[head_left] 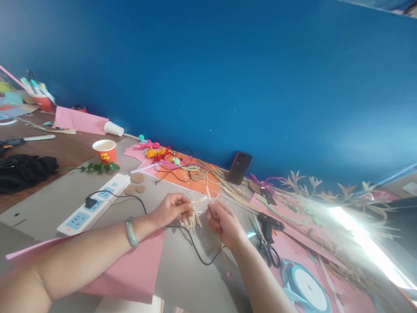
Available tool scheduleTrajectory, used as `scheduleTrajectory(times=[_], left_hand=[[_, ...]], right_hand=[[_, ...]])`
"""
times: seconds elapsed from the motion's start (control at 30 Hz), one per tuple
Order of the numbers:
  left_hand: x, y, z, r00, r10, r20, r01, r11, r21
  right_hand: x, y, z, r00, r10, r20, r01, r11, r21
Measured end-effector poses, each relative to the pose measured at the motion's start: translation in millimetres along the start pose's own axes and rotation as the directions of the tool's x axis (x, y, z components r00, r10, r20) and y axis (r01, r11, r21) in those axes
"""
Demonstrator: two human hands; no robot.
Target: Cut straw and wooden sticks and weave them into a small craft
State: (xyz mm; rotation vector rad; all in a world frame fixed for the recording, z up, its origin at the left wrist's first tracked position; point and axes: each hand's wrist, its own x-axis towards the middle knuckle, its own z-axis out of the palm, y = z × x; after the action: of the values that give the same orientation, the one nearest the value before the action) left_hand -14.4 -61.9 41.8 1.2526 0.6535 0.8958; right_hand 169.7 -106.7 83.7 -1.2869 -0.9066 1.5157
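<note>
My left hand [176, 208], with a pale green bangle on the wrist, pinches a short pale straw-like strip [199, 200] that points right. Just beside it, my right hand [224, 221] is closed round a longer tan straw-like strip [207, 182], whose upper end stands above the fist and whose tail seems to hang below. The two strips come close together between the hands; whether they touch I cannot tell. Under my left hand lies a bunch of short cut straw pieces [193, 222] on the grey table [192, 282].
A white power strip [97, 202] with a black cable lies left, near a red paper cup [106, 151]. Scissors [267, 250], a black glue gun [269, 226] and a ribbon roll [306, 287] are at right. A phone [240, 168] leans on the blue wall [208, 78].
</note>
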Motion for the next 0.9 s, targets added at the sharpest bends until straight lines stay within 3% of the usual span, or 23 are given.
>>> scheduleTrajectory(times=[0.1, 0.33, 0.6, 0.8, 0.9], left_hand=[[0, -2, 0, 1.000, -0.006, 0.016, 0.006, 1.000, 0.007], [-3, -4, 2, 0.998, -0.044, 0.052, 0.041, 0.998, 0.052], [-3, 2, 2, 0.997, -0.049, 0.060, 0.046, 0.998, 0.044], [-2, 2, 0, 0.999, -0.036, 0.021, 0.035, 0.999, 0.017], [-1, 1, 0, 1.000, -0.012, -0.007, 0.012, 1.000, -0.004]], right_hand=[[-7, 7, 16, 0.993, 0.056, 0.104, -0.042, 0.990, -0.131], [-11, 15, 34, 0.997, 0.037, 0.070, -0.018, 0.969, -0.246], [-7, 9, 22, 0.989, 0.105, 0.101, -0.105, 0.994, -0.012], [-2, -8, -2, 1.000, 0.008, 0.027, -0.011, 0.995, 0.101], [0, -8, -7, 1.000, -0.019, -0.023, 0.020, 0.998, 0.062]])
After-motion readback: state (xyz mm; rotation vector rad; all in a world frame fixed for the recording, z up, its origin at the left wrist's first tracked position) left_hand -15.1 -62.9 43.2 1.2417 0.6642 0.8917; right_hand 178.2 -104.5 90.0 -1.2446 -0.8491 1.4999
